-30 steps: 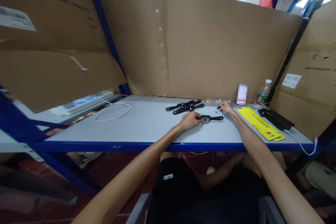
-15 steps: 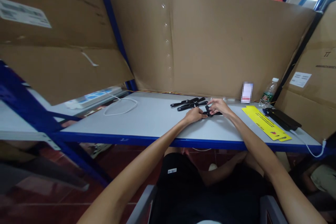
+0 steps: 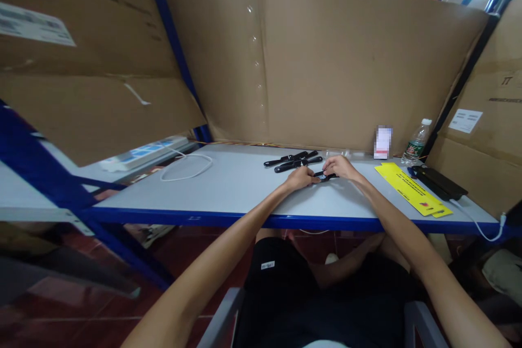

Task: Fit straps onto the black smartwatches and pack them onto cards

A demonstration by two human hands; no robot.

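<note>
A small black object (image 3: 324, 175) with a light patch on its upper face lies between my hands, low over the tabletop. My left hand (image 3: 300, 178) is closed on its left end, thumb and fingers pressed together. My right hand (image 3: 339, 166) pinches its right side from above; the fingertips partly cover it. Just behind and left of my hands, several slim black pieces (image 3: 291, 162) lie crossed over one another on the grey table (image 3: 228, 185).
Small clear plastic items (image 3: 336, 153) sit behind my right hand. Along the right stand a phone (image 3: 382, 143), a bottle (image 3: 416, 144), yellow cards (image 3: 411, 190) and a black device (image 3: 440, 182) with a white cable. A cable loop (image 3: 187, 167) and power strip (image 3: 141, 156) are left.
The dark part that stood up in my right fingers now lies flat against the object in my left hand. My right hand has lowered slightly. The view has shifted a little.
</note>
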